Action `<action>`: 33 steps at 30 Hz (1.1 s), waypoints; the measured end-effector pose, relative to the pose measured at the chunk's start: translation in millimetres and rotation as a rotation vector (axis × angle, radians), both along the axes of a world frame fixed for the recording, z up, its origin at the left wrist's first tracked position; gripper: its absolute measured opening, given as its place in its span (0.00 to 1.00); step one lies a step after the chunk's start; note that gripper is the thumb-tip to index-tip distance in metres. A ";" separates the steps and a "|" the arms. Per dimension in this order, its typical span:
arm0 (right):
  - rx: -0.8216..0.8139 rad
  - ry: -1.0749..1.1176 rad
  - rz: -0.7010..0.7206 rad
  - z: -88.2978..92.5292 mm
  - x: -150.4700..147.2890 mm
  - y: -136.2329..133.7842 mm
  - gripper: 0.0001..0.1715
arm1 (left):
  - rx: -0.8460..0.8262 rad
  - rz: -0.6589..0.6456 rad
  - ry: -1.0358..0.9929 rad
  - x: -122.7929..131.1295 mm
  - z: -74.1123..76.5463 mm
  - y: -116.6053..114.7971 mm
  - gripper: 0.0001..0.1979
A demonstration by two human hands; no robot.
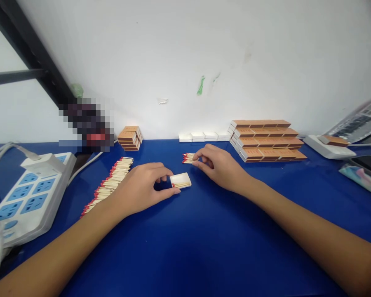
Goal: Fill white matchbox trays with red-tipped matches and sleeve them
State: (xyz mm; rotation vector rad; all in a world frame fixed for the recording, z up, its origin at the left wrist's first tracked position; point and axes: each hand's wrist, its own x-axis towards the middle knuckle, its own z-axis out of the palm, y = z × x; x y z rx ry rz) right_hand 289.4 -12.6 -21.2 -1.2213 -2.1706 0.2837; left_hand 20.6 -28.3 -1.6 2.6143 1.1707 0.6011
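A small white matchbox tray [181,179] with a few matches along its near side lies on the blue table, pinched at its left end by the thumb and fingers of my left hand [146,185]. Beyond it is a short pile of red-tipped matches [188,158]. My right hand [214,163] closes its thumb and forefinger on the right ends of these matches; how many it grips is hidden. A long slanting row of matches [106,185] stretches to the left, partly covered by my left hand and forearm.
Stacked matchboxes [266,142] rise in steps at the back right, beside a row of white trays [204,136] along the wall. A smaller matchbox stack [130,138] stands back left. At far left is a power strip [34,194] with cables; a white device [327,146] sits far right.
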 end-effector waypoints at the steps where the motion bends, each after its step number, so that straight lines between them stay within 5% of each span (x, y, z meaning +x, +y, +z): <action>1: -0.005 -0.012 -0.032 -1.7 3.9 4.7 0.04 | -0.002 -0.006 -0.003 0.0 -0.3 0.1 0.14; 12: -0.141 -0.128 -0.094 -7.0 1.4 10.3 0.05 | 0.010 -0.013 0.000 -0.2 0.0 -0.5 0.15; 33: -0.104 -0.113 -0.009 -5.8 6.8 9.7 0.04 | 0.009 0.004 0.022 -2.4 0.6 1.2 0.15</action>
